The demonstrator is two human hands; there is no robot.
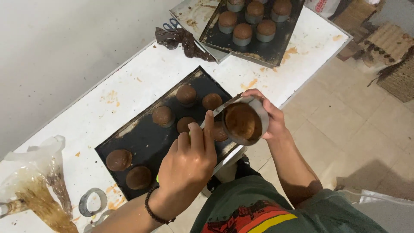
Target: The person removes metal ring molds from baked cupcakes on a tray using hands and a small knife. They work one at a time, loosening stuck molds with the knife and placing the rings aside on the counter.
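My right hand (272, 120) holds a round metal ring mould (244, 121) with a brown cake inside it, tilted so its open face points at me. My left hand (189, 160), a dark bead bracelet on its wrist, grips a thin knife (219, 111). Its blade lies against the mould's rim. Both hands hover over the near edge of a black baking tray (142, 139). Several unmoulded brown cakes (186, 94) sit on that tray.
A second dark tray (268, 52) at the back holds several cakes still in their rings (242, 33). Beside it lie a brown-smeared piping bag (181, 41) and scissors (172, 23). An empty metal ring (92, 201) and a smeared plastic bag (39, 185) lie at the left. The tiled floor (345, 129) is to the right.
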